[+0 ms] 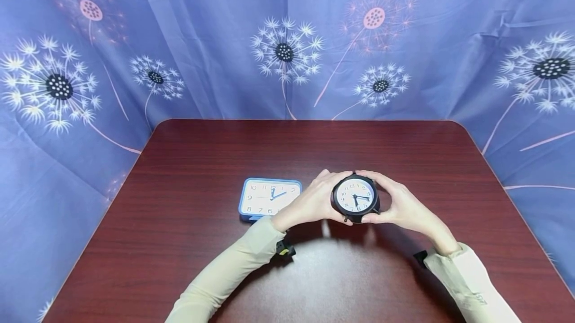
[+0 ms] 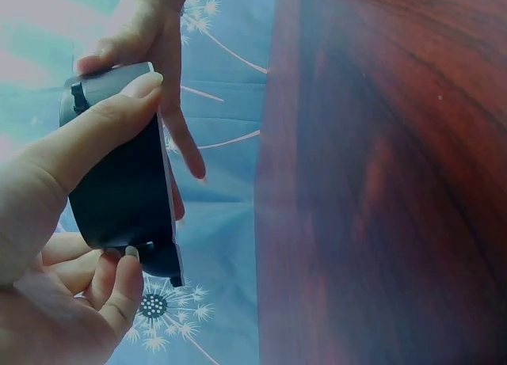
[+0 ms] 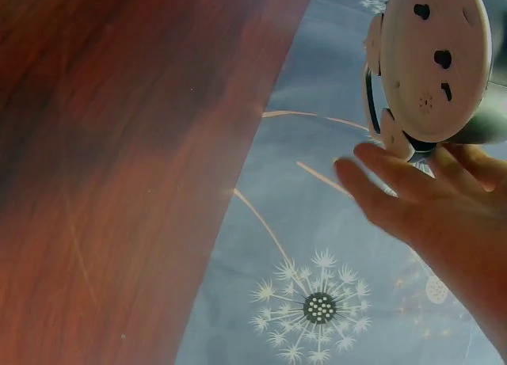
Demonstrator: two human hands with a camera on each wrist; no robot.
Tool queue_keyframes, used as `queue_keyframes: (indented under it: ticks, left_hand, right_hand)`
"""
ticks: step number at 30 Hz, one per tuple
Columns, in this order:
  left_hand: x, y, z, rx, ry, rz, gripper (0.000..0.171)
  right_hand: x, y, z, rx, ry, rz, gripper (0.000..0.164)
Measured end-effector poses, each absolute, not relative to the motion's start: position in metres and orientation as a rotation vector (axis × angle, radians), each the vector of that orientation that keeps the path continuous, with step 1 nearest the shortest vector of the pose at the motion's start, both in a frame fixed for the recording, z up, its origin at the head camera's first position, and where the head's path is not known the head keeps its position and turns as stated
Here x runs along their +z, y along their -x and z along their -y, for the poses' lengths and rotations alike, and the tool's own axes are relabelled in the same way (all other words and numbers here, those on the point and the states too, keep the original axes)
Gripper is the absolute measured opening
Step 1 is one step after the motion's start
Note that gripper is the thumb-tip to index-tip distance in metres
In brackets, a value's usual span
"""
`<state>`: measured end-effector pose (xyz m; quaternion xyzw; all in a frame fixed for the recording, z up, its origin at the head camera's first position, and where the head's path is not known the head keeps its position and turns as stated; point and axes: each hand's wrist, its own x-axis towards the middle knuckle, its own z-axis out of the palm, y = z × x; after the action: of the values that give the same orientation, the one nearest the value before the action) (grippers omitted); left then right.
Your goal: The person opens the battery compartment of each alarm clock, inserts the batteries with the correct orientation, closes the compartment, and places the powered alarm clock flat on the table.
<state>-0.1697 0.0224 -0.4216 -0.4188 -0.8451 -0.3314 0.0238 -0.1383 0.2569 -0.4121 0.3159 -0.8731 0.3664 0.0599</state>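
A round black alarm clock (image 1: 357,195) with a white dial and small feet is held between both hands, its face tilted up toward the head camera. My left hand (image 1: 316,198) grips its left side, thumb low and fingers over the top. On the other side my right hand (image 1: 400,204) holds the rim between thumb and fingers. In the left wrist view the black casing (image 2: 123,187) shows side-on, thumb across it. The right wrist view shows the clock's pale back (image 3: 436,64) with dark knobs, above the right fingers (image 3: 396,171).
A blue-framed rectangular clock (image 1: 265,198) lies face up just left of the hands, partly covered by the left hand and wrist. Beneath is a dark red wood-grain table (image 1: 202,153). Blue dandelion-print cloth (image 1: 215,63) hangs behind it and at the sides.
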Motion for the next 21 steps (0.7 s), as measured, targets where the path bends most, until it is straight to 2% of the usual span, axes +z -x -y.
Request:
queue_keyframes:
  ticks: [12,21]
  left_hand:
    - [-0.4191,0.1714,-0.0227,-0.943,1.309,2.648,0.096]
    - [-0.4234,0.1715,-0.0242,-0.768,1.286,2.701,0.093]
  right_hand:
    - [-0.4086,0.1310,-0.2552,0.826,-0.954,2.789,0.095]
    - [-0.4142,0.1358,-0.2535,0.836,-0.938,2.835,0.096]
